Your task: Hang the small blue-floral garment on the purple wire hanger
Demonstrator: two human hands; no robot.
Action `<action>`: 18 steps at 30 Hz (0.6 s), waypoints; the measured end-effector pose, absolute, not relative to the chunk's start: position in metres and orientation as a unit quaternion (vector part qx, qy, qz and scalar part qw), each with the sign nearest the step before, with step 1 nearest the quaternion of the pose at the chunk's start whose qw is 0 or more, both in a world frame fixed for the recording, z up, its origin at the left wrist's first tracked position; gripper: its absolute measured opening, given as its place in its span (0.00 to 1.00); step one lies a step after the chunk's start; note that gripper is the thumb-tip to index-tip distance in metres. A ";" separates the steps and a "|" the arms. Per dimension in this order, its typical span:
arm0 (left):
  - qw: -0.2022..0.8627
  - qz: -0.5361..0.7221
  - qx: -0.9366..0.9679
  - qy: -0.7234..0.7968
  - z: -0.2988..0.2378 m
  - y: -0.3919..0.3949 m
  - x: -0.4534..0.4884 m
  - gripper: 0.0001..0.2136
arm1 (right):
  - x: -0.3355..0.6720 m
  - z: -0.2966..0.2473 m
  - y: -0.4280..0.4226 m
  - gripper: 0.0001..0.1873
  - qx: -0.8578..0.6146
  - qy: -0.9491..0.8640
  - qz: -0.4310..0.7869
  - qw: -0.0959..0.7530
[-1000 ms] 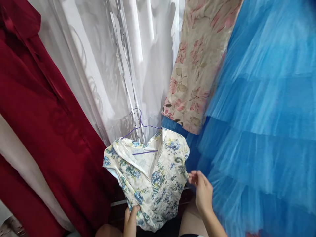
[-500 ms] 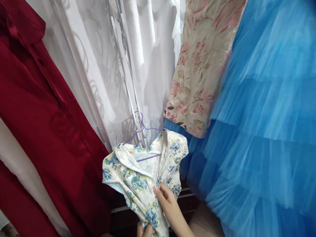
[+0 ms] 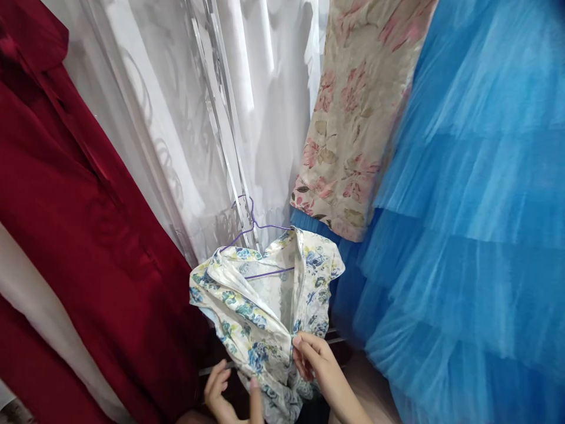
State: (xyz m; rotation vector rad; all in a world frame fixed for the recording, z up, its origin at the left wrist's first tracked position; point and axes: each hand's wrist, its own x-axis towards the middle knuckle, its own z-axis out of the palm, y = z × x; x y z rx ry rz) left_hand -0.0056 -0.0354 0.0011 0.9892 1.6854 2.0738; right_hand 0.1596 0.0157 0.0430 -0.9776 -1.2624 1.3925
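This place is looking like a clothes shop or a dressing room, though which of the two is staying unclear; a long dark-red smooth-cloth dress (image 3: pixel 97 218) is hanging on one side, a bright-blue tiered tulle skirt (image 3: pixel 459 188) is filling the other, and a beige cloth garment with pink flowers (image 3: pixel 348 135) is hanging between; white draped fabric (image 3: pixel 282 112) is covering the back; a thin purple wire hanger (image 3: pixel 273 226) is carrying a white garment printed with blue flowers (image 3: pixel 251 321).
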 end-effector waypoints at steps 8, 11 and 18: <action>0.252 0.593 0.551 0.531 0.014 0.009 0.044 0.10 | 0.142 0.040 0.015 0.27 -0.376 -0.482 0.621 0.490; 0.261 0.579 0.581 0.509 0.016 0.017 0.037 0.07 | 0.139 0.042 0.010 0.26 -0.366 -0.469 0.639 0.487; 0.223 0.584 0.575 0.527 0.019 0.001 0.034 0.07 | 0.141 0.078 0.017 0.19 -0.338 -0.396 0.690 0.503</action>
